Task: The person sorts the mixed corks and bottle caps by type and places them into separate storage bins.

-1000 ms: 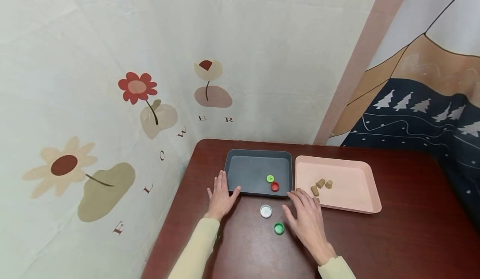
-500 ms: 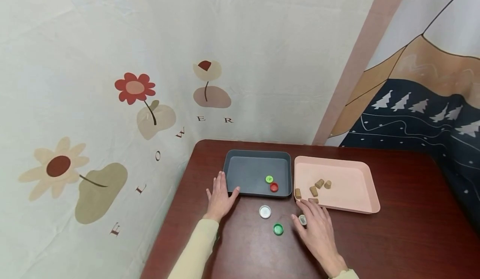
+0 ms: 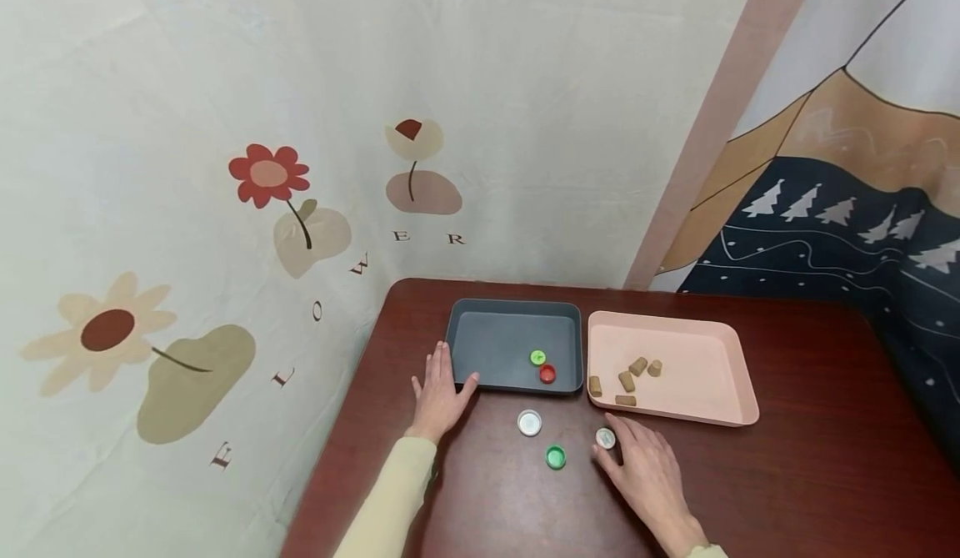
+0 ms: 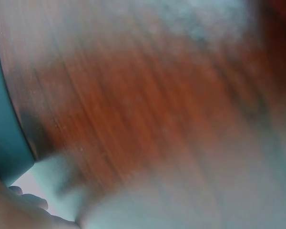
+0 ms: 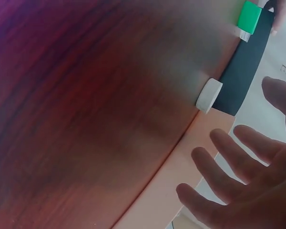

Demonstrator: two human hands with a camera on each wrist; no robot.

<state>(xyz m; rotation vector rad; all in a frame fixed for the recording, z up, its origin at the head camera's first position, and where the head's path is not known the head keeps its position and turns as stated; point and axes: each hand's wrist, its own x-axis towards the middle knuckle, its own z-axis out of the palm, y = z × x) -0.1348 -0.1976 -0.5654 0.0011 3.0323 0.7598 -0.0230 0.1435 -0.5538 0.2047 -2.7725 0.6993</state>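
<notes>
My left hand rests with straight fingers at the near left corner of the dark grey tray. My right hand is beside a small white bottle cap on the table, its thumb and forefinger on either side. In the right wrist view the fingers are spread and apart from that white cap. A green bottle cap and a silvery-white cap lie on the table between the hands. Inside the dark tray are a red cap and a light green cap.
A pink tray stands right of the dark one and holds several cork stoppers. Both trays sit on a reddish-brown wooden table. A printed cloth wall rises behind it.
My right hand has moved right and toward me, away from the trays. The white cap and the corks at the pink tray's near left corner have come into sight. My left hand has stayed put.
</notes>
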